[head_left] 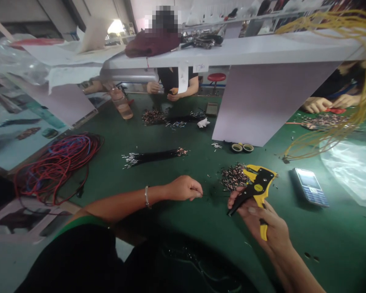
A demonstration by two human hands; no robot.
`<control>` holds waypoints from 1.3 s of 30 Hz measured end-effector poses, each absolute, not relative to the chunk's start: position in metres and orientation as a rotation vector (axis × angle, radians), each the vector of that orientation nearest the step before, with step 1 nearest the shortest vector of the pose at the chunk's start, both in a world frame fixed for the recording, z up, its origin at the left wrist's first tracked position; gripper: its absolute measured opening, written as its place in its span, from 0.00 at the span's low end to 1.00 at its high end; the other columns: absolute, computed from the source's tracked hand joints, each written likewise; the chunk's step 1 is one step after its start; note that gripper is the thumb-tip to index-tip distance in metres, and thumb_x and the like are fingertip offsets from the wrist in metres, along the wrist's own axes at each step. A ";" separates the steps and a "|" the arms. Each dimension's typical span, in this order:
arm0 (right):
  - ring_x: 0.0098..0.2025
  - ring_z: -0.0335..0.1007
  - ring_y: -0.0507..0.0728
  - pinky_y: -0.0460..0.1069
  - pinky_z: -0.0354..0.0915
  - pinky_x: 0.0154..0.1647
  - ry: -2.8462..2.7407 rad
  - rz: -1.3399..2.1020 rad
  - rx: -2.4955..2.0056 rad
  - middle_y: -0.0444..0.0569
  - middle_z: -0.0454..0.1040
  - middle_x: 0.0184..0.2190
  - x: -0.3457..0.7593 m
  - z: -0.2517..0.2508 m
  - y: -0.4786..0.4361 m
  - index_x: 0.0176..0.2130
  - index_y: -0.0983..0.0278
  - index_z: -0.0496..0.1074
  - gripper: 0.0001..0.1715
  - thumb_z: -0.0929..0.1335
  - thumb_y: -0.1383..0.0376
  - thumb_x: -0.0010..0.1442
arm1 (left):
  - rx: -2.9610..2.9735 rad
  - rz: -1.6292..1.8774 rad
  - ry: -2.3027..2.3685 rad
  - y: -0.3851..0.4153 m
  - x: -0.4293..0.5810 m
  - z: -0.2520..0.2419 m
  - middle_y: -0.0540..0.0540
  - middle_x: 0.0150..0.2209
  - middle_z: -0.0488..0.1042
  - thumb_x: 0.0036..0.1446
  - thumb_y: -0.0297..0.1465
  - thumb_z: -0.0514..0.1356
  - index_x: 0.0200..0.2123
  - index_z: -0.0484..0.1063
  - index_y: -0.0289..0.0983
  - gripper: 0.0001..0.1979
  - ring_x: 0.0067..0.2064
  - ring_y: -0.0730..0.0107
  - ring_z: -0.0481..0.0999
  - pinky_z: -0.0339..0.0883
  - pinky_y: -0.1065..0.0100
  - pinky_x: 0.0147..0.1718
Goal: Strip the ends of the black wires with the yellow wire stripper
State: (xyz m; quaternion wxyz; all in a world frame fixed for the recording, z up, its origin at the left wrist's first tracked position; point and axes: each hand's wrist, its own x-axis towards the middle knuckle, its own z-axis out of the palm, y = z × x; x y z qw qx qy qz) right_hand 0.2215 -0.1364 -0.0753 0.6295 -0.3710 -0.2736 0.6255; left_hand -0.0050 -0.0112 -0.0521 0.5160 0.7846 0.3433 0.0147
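In my right hand point(271, 224) lies a yellow and black wire stripper point(260, 187), its jaws pointing up and away from me over the green table. My left hand point(186, 188) is closed in a pinch on one end of a thin dark wire point(215, 195). That wire runs across to the fingertips of my right hand. Just beyond the tool is a heap of small copper-coloured wire ends point(233, 177). A bundle of black wires point(154, 156) with bare ends rests farther off, ahead of my left forearm.
A mobile phone point(311, 187) lies to the right, beside clear plastic sheeting point(354, 171). Tape rolls point(242, 148) sit by the upright white panel point(256, 101). Red and blue cable coils point(61, 162) are at left; yellow wires point(332, 138) hang at right. Co-workers' hands point(173, 91) work opposite.
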 end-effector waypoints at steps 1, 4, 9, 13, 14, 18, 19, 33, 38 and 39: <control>0.39 0.72 0.65 0.60 0.70 0.41 -0.618 1.436 -0.838 0.55 0.75 0.38 0.222 -0.075 -0.136 0.45 0.63 0.74 0.21 0.68 0.68 0.48 | 1.839 0.042 0.784 -0.011 -0.008 -0.051 0.54 0.18 0.69 0.53 0.30 0.59 0.29 0.76 0.35 0.06 0.23 0.78 0.66 0.58 0.75 0.28; 0.39 0.71 0.64 0.60 0.69 0.42 -0.593 1.437 -0.805 0.54 0.74 0.37 0.223 -0.074 -0.135 0.45 0.63 0.73 0.21 0.68 0.69 0.48 | 1.675 0.076 0.682 -0.008 -0.016 -0.049 0.55 0.16 0.66 0.52 0.30 0.59 0.29 0.75 0.34 0.06 0.22 0.78 0.65 0.59 0.73 0.28; 0.39 0.72 0.64 0.62 0.68 0.45 -0.582 1.447 -0.780 0.53 0.75 0.37 0.224 -0.073 -0.131 0.45 0.63 0.72 0.23 0.66 0.69 0.47 | 1.691 0.034 0.687 0.003 -0.020 -0.048 0.54 0.17 0.67 0.54 0.31 0.58 0.32 0.75 0.34 0.08 0.23 0.78 0.66 0.61 0.72 0.30; 0.39 0.72 0.64 0.64 0.68 0.45 -0.580 1.457 -0.777 0.53 0.75 0.37 0.224 -0.077 -0.128 0.45 0.64 0.71 0.25 0.65 0.69 0.45 | 1.892 0.086 0.744 -0.001 -0.001 -0.049 0.45 0.31 0.79 0.48 0.33 0.63 0.38 0.77 0.34 0.13 0.33 0.71 0.75 0.66 0.70 0.34; 0.38 0.72 0.64 0.64 0.68 0.45 -0.586 1.453 -0.785 0.53 0.75 0.37 0.224 -0.078 -0.128 0.45 0.64 0.71 0.24 0.65 0.69 0.45 | 1.922 0.119 0.747 -0.004 0.006 -0.049 0.44 0.34 0.80 0.48 0.34 0.64 0.38 0.77 0.34 0.14 0.34 0.70 0.76 0.67 0.70 0.35; 0.38 0.72 0.63 0.62 0.68 0.45 -0.619 1.419 -0.797 0.53 0.74 0.37 0.226 -0.077 -0.128 0.43 0.64 0.70 0.22 0.66 0.68 0.45 | 2.028 0.219 0.779 -0.017 0.031 -0.046 0.47 0.26 0.77 0.52 0.34 0.61 0.31 0.77 0.34 0.09 0.28 0.74 0.73 0.63 0.72 0.29; 0.38 0.72 0.62 0.61 0.69 0.44 -0.632 1.408 -0.798 0.53 0.74 0.37 0.227 -0.076 -0.128 0.43 0.64 0.70 0.22 0.66 0.69 0.46 | 2.038 0.240 0.803 -0.019 0.035 -0.045 0.49 0.23 0.76 0.52 0.33 0.59 0.29 0.77 0.34 0.09 0.26 0.75 0.71 0.62 0.73 0.27; 0.36 0.73 0.60 0.58 0.70 0.41 -0.859 1.192 -1.080 0.50 0.75 0.37 0.232 -0.094 -0.124 0.44 0.63 0.69 0.24 0.71 0.70 0.45 | 1.956 0.402 0.972 -0.006 0.034 -0.037 0.51 0.18 0.71 0.53 0.32 0.58 0.36 0.79 0.33 0.13 0.21 0.77 0.67 0.60 0.74 0.21; 0.39 0.73 0.60 0.59 0.68 0.47 -0.893 1.263 -1.090 0.51 0.75 0.40 0.230 -0.092 -0.126 0.47 0.63 0.70 0.26 0.72 0.69 0.46 | 1.955 0.526 0.985 -0.004 0.037 -0.033 0.52 0.17 0.71 0.53 0.32 0.58 0.35 0.79 0.34 0.12 0.19 0.79 0.64 0.58 0.74 0.19; 0.40 0.73 0.60 0.59 0.68 0.47 -0.894 1.279 -1.079 0.51 0.76 0.41 0.230 -0.092 -0.126 0.48 0.63 0.70 0.27 0.72 0.69 0.46 | 1.957 0.542 0.991 -0.004 0.037 -0.032 0.52 0.16 0.70 0.53 0.32 0.58 0.35 0.79 0.34 0.11 0.18 0.79 0.63 0.57 0.74 0.19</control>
